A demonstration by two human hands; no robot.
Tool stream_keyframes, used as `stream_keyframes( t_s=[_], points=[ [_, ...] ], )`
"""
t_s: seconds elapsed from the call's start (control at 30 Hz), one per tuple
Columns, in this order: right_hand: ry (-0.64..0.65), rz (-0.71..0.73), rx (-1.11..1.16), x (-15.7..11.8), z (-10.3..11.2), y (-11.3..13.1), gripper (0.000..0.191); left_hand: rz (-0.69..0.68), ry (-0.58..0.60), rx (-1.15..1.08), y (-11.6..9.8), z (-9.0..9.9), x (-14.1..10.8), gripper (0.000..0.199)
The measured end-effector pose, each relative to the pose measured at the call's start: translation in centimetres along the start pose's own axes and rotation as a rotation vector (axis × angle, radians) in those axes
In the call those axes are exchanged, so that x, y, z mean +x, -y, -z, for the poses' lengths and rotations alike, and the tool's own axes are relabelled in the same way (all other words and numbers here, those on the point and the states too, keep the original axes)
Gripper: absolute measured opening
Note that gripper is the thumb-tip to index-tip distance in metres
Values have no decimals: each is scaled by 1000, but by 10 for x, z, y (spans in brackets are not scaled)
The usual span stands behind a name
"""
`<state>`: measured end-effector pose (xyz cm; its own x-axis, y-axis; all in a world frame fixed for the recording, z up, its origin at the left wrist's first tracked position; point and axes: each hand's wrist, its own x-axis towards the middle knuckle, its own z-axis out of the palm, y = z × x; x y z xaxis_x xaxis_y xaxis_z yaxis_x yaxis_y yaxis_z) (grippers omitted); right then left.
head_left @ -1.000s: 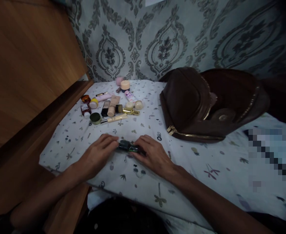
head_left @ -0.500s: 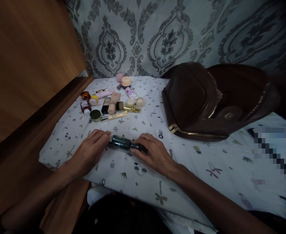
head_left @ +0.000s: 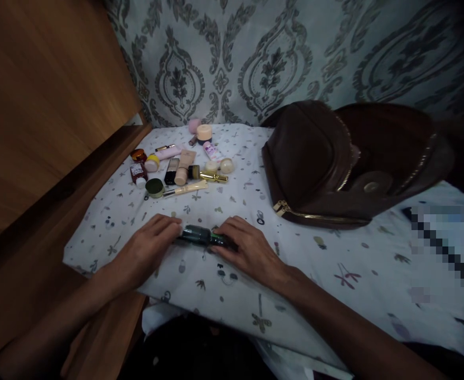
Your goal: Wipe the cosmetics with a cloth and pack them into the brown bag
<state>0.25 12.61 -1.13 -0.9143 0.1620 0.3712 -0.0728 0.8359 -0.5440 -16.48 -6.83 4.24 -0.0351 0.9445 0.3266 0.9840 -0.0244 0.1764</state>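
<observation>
A small dark green bottle (head_left: 197,235) with a black top lies sideways between my two hands, low over the patterned cloth. My left hand (head_left: 154,238) is closed around its left end. At the other end, my right hand (head_left: 244,244) grips the black top between thumb and fingers, which partly cover it. Beyond my hands lie a cream-coloured slim tube (head_left: 186,188), a green-lidded jar (head_left: 154,187), a gold tube (head_left: 214,176) and a beige squeeze tube (head_left: 185,166).
A brown leather bag (head_left: 314,163) stands at the right, its zip partly open. More cosmetics, among them a peach-lidded jar (head_left: 204,133) and a dark red bottle (head_left: 138,172), sit at the back left. A wooden cabinet (head_left: 53,95) borders the left side. A blurred-out object (head_left: 453,237) lies far right.
The bottle has turned slightly and its left end has dipped a little, along with my left hand. Both hands keep their hold; the other things are where they were.
</observation>
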Motion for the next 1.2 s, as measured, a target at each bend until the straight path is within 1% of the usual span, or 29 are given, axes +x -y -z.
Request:
stream_keyframes(
  t_s=[0.13, 0.27, 0.33, 0.43, 0.53, 0.6, 0.63, 0.7, 0.77, 0.83, 0.93, 1.0, 1.1, 1.2],
  points=[
    [30, -31, 50, 1, 2, 2, 17, 73, -43, 20, 16, 9, -16, 16],
    [51, -47, 8, 2, 3, 5, 19, 78, -25, 46, 18, 11, -19, 16],
    [61, -37, -9, 2, 3, 5, 19, 53, -40, 46, 11, 10, -14, 17],
    [53, -14, 2, 0, 1, 3, 19, -21, -56, 14, -10, 2, 1, 21],
    [50, 14, 21, 0, 0, 1, 16, -149, -17, 21, -33, -12, 19, 20],
    [53, 25, 31, 0, -1, 1, 13, -206, 8, 51, -41, -18, 26, 17],
    [55, 29, 37, 0, -1, 1, 13, -209, 22, 55, -43, -19, 27, 18],
    [66, 38, 50, 0, 0, 1, 15, -163, 50, 32, -39, -16, 24, 21],
    [75, 36, 65, 0, 1, 1, 19, -73, 67, -10, -28, -8, 14, 24],
    [80, 28, 76, 0, 1, 1, 22, 11, 49, -28, -16, 1, 0, 24],
    [86, 14, 97, -1, 2, 1, 24, 92, -2, -7, 1, 11, -21, 21],
    [89, 0, 90, -1, 2, 2, 26, 135, 5, 18, 7, 14, -31, 18],
    [93, -22, 63, 1, 4, 6, 24, 150, 25, 53, 9, 16, -35, 20],
    [98, -41, 89, 2, 6, 10, 14, 88, 19, 64, -2, 15, -22, 24]
  ],
)
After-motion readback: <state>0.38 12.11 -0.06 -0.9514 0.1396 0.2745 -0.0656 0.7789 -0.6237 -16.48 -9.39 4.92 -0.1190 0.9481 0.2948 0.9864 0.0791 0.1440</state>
